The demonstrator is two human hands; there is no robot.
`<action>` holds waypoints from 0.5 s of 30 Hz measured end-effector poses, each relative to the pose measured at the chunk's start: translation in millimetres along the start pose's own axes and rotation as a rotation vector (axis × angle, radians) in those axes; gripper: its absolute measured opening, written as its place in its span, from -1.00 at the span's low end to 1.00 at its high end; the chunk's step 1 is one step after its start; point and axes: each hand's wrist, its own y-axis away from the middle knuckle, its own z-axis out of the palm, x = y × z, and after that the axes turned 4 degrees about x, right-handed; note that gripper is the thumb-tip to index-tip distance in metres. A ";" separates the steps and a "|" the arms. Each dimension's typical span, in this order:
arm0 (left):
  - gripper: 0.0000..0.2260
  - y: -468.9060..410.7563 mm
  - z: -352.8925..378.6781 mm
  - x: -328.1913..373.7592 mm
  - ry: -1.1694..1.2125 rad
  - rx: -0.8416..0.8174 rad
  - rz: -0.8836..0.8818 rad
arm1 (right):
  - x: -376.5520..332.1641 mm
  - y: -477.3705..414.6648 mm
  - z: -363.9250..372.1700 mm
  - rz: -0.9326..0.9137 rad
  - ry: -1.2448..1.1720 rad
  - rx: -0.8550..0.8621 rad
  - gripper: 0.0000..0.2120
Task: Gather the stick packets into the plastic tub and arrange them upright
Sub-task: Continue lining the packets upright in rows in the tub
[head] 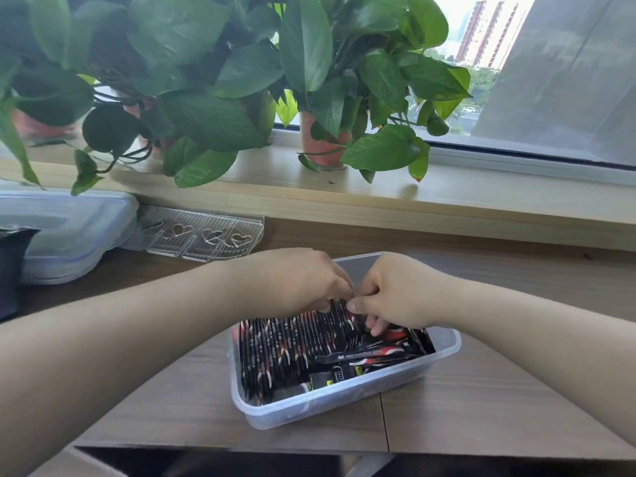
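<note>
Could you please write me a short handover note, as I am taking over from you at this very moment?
Left hand: pinches the tops of the standing packets at the far end of their row.
Right hand: grips the same packets right beside it.
Plastic tub: on the wooden table; every packet in view is inside it.
Done: a long row stands upright along the tub's left side.
Left: several loose packets lie flat on the right side; stand them up.

Both hands (303,277) (395,290) pinch upright stick packets (285,352) inside the plastic tub (344,404).
</note>
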 end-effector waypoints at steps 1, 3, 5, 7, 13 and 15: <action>-0.77 -1.8 1.4 -0.7 0.018 0.011 0.020 | 3.2 -0.6 0.5 -0.026 0.006 -0.023 -0.87; -0.82 -3.1 7.5 -1.6 0.017 0.032 0.072 | 8.9 -1.4 1.8 -0.105 0.082 -0.043 -0.86; -0.90 -3.8 13.2 -2.9 -0.004 0.029 0.108 | 13.2 -0.8 3.4 -0.216 0.223 -0.014 -0.83; -0.95 -4.9 13.9 -4.9 -0.037 0.016 0.121 | 14.8 -0.9 5.2 -0.310 0.333 -0.001 -0.78; -0.83 -11.2 7.3 -4.4 -0.091 0.063 0.242 | 14.0 -7.1 -4.2 -0.364 0.441 -0.093 -0.76; -0.81 -9.7 5.2 -4.0 -0.117 0.066 0.255 | 15.0 -8.1 -3.9 -0.391 0.447 -0.137 -0.74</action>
